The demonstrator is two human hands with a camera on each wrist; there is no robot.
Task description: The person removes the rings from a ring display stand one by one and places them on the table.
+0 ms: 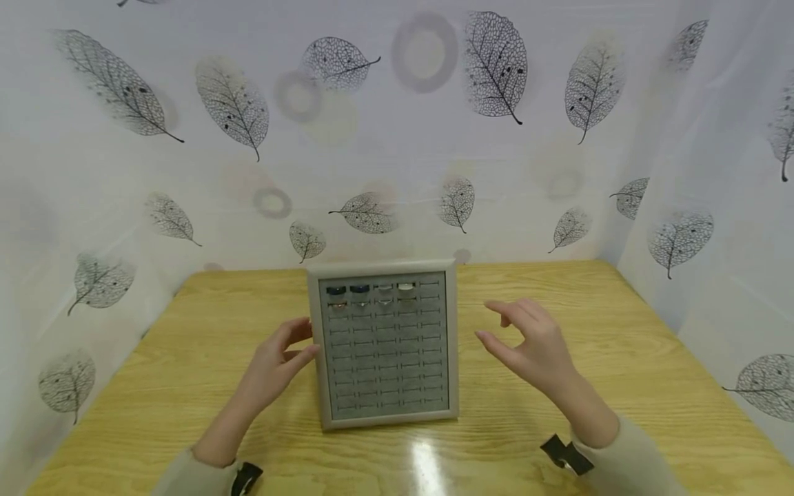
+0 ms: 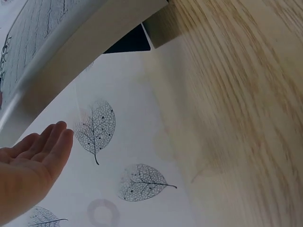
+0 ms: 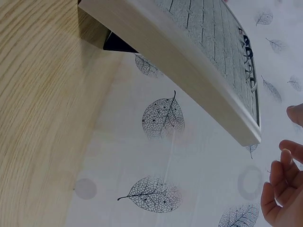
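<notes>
Wood-grained table [image 1: 509, 399], framed rectangular ring display [image 1: 389, 362]

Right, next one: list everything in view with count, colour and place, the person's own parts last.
Table: one, yellowish wood, under the display
Leaf-print cloth: count unclear, whitish with dark leaves, behind the table and along its sides
Ring display: one, grey with a paler frame, standing on the table
Rings: at least seven, dark, silvery and pale, in the display's top two rows
Black stand: one, black, behind the display
Black wrist pieces: two, black, one at each wrist
Sleeves: two, pale, on the forearms
Left hand: one, at the display's left edge
Right hand: one, right of the display, apart
</notes>
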